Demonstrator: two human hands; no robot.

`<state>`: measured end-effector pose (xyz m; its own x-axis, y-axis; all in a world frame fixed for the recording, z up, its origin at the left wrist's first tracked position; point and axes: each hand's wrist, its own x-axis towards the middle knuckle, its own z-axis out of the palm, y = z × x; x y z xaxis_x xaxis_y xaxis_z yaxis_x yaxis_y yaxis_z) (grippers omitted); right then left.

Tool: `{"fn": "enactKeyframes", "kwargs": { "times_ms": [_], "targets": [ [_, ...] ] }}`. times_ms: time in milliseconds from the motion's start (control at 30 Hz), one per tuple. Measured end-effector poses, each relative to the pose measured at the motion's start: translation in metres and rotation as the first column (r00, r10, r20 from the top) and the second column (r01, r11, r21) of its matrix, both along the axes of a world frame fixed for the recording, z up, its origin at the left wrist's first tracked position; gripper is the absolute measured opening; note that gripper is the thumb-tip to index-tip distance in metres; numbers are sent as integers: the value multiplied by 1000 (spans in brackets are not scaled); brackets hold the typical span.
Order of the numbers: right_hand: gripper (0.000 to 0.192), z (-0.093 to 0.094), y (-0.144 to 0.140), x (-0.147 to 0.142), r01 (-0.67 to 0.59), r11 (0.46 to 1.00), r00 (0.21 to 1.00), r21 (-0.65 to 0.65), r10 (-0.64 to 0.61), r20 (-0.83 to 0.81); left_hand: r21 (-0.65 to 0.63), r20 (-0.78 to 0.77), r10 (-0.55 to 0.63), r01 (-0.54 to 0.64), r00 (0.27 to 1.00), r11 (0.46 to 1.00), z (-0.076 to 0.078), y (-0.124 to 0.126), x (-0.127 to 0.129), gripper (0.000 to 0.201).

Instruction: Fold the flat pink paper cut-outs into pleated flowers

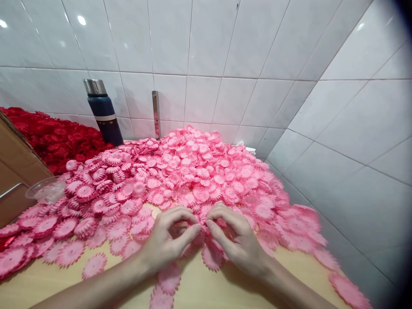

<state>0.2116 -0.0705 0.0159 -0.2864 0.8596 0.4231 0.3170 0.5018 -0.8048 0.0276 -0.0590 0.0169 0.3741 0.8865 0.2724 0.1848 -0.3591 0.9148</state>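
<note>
My left hand (175,234) and my right hand (233,240) meet at the front edge of a large heap of pink scalloped flower-petal discs (202,167). Thumb and fingers of each are pinched together, with a pink petal disc (202,218) between the fingertips. Much of that piece is covered by my fingers. Just below my hands, another pink disc (212,257) shows its toothed edge; whether it is joined to the held one I cannot tell. Two overlapping discs (169,279) lie near my left wrist.
Red petal pieces (64,139) are heaped at the left behind a cardboard box (19,167). A dark blue bottle (105,116) stands against the tiled wall (206,47). A clear plastic bowl (46,189) sits by the box. Pale tabletop (199,287) shows in front.
</note>
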Motion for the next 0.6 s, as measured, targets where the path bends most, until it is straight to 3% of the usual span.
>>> {"fn": "enactKeyframes", "kwargs": {
  "times_ms": [167, 600],
  "targets": [
    [15, 1, -1, 1, -18, 999, 999, -51, 20, 39, 33, 24, -7, 6, 1000, 999, -3, 1, 0, 11],
    [11, 0, 0, 2, -46, 998, 989, 32, 41, 145, 54, -21, 18, -17, 1000, 998, 0, 0, -1, 15]
  ]
}}
